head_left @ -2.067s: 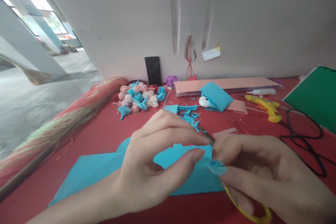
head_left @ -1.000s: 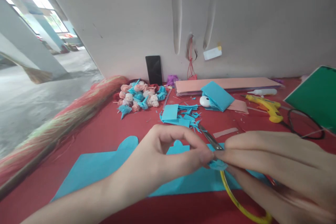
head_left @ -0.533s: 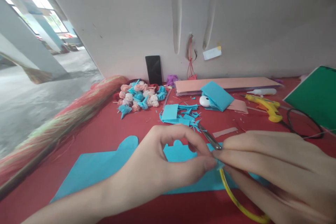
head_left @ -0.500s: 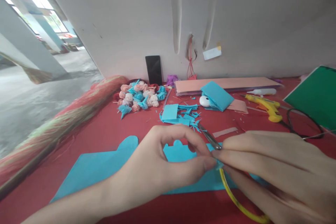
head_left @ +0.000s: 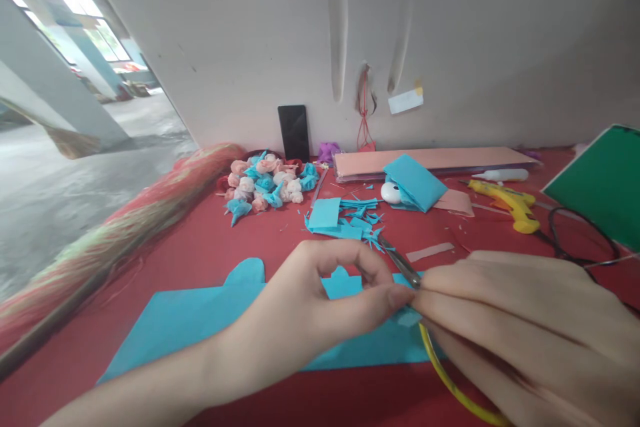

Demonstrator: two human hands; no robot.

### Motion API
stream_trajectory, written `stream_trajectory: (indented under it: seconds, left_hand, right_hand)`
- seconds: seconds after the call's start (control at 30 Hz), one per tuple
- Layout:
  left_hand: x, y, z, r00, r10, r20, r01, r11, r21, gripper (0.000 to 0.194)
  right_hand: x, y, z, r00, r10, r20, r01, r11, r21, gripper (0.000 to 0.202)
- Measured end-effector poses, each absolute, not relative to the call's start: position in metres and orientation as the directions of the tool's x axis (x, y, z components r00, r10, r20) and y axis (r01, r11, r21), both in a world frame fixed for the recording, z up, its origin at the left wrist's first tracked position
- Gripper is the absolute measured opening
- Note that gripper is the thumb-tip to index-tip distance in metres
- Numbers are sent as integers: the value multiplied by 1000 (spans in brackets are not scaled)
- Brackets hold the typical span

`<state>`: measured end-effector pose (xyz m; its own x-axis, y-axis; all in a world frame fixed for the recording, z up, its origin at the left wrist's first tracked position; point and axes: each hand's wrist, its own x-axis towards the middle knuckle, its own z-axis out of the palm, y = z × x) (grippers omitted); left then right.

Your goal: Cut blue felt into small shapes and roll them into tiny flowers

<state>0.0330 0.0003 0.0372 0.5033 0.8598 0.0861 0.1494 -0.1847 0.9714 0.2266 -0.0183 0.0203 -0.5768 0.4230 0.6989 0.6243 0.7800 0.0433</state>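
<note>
My left hand [head_left: 320,307] is closed in a pinch, thumb and forefinger together at a small piece of blue crepe paper [head_left: 410,317]. The fingertips of my right hand [head_left: 520,320] meet it there. Tucked in my right hand is a pair of scissors; its metal blades [head_left: 403,265] point away from me and its yellow handle [head_left: 450,383] curves out below. My right palm hides the rest of the scissors. Under both hands lies a wide sheet of blue crepe paper [head_left: 195,320], with a rounded blue petal shape [head_left: 247,272] at its far edge.
Blue paper scraps [head_left: 345,220] lie beyond my hands. Paper roses [head_left: 267,180] are heaped at the back left near a black phone [head_left: 294,132]. A yellow glue gun [head_left: 510,202], a folded blue paper stack [head_left: 415,183] and a green board [head_left: 600,190] are at the right.
The small blue paper at the fingertips has shifted slightly left and shows more of itself. My left thumb has moved a little to the right and up; the scissors stay in my right hand.
</note>
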Motion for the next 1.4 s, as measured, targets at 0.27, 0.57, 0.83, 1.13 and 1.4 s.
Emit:
stream_trajectory:
  seconds: [0.27,0.57,0.83,1.13,1.4]
  left_hand:
    - [31,3,35,584,806,94,17,-128,992,22]
    - [31,0,36,632,770,84,-55,-64,996,14]
    - [30,-2,33,637,765,95,-100,-40,994,10]
    - [32,0,35,616,778,122,-147,-39,988,6]
    - [29,-1,35,597,784,170,-155,-96,983,8]
  right_hand:
    - [225,-16,24,-433,445,784,591,797,-126,16]
    - [220,-8,35,-390,524,757,530,800,-281,15]
    - [219,-9,34,-391,629,672,424,771,-475,17]
    - [223,-11,26,-366,749,552,303,657,-690,11]
    - [220,-10,28,-362,759,541,307,645,-700,10]
